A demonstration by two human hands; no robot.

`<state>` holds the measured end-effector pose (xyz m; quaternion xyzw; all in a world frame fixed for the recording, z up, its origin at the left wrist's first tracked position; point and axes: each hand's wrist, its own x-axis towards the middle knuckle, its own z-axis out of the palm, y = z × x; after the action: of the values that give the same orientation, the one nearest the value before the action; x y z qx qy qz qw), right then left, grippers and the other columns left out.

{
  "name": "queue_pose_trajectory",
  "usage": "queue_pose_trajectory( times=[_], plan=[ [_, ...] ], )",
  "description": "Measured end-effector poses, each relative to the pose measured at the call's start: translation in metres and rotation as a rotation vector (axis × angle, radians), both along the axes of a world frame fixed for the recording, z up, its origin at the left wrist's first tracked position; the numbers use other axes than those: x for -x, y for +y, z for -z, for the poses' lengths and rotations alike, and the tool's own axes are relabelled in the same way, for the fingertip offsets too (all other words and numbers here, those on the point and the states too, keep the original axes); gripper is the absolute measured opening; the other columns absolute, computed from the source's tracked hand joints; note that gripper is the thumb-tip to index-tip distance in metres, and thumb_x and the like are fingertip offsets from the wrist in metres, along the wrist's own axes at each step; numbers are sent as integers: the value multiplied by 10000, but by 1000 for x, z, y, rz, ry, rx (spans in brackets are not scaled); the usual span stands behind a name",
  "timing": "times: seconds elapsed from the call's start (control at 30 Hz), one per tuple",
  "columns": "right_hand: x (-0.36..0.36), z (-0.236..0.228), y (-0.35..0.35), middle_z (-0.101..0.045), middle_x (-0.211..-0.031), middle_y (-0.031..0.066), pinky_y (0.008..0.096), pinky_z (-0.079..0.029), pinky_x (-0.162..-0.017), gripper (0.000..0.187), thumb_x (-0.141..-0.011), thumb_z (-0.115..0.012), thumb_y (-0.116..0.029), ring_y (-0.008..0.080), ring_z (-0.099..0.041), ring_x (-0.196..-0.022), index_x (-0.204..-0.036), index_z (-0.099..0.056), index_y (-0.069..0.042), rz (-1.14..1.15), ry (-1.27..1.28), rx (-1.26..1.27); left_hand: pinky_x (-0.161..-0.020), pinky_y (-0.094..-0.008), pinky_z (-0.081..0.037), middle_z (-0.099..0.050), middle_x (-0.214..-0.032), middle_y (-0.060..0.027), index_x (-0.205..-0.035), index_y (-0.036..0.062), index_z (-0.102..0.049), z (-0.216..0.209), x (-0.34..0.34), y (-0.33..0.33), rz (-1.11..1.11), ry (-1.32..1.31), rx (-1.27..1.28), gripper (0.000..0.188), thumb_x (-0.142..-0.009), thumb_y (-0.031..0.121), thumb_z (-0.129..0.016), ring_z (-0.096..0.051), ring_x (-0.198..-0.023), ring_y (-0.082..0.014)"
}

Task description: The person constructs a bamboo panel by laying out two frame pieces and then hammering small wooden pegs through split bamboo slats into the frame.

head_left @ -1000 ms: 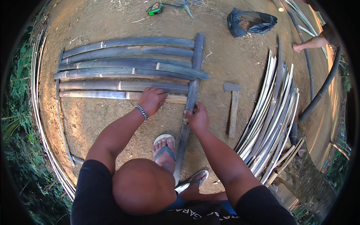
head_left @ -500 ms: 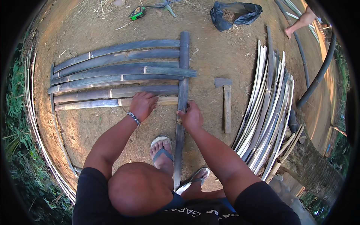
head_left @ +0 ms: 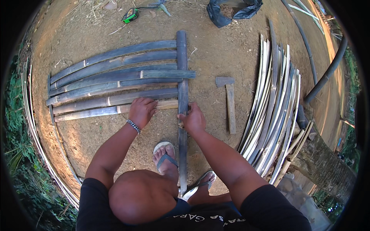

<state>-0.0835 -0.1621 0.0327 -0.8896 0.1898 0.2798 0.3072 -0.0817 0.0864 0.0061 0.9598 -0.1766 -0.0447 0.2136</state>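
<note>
Several split bamboo slats [head_left: 148, 57] lie side by side on the dirt, with a thin dark bamboo strip [head_left: 49, 86] at their left ends. A long dark bamboo pole [head_left: 182, 154] runs from far to near across their right ends. One slat overlaps the pole and sticks out past it. My left hand [head_left: 142, 112] is closed over the nearest, paler slat [head_left: 167, 104], close to the pole; its fingertips are partly hidden. My right hand [head_left: 193, 118] grips the pole from the right, thumb laid across its top, just below that slat's end.
A hatchet [head_left: 230, 104] with a wooden handle lies right of the pole. Further right is a heap of bamboo strips [head_left: 273, 100] beside a log [head_left: 322, 161]. A tape measure [head_left: 130, 15] and black plastic bag [head_left: 235, 12] lie at the far side. My sandalled feet flank the pole.
The whole view has shifted slightly. Both hands keep their places on the slat and the pole. Another person's bare leg at the far right has gone out of view.
</note>
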Motion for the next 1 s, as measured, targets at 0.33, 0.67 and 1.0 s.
queue_pose_trajectory(
  times=[0.33, 0.67, 1.0],
  plan=[
    [3, 5, -2, -692, -983, 126, 451, -536, -803, 620, -753, -905, -277, 325, -693, -924, -1242, -600, -50, -22, -55, -6, -987, -403, -467, -715, -1105, 10, -1140, 149, -767, 2, 0, 1, 14, 38, -42, 324, -824, 208, -797, -629, -1080, -218],
    [4, 14, -1, -687, -967, 129, 452, -542, -814, 635, -770, -899, -246, 317, -698, -930, -1280, -578, -46, -6, -44, -22, -978, -408, -469, -696, -1098, -1, -1139, 140, -764, 1, 2, 1, -2, 46, -35, 325, -820, 191, -803, -624, -1081, -234],
    [-12, -12, 3, -677, -1208, 157, 455, -521, -962, 641, -795, -878, -253, 349, -669, -1135, -1308, -535, -79, -18, 112, -12, -1048, -479, -426, -638, -1195, -67, -1144, 113, -743, -14, 7, -11, -49, 49, 62, 384, -786, 213, -836, -587, -1178, -291]
  ],
)
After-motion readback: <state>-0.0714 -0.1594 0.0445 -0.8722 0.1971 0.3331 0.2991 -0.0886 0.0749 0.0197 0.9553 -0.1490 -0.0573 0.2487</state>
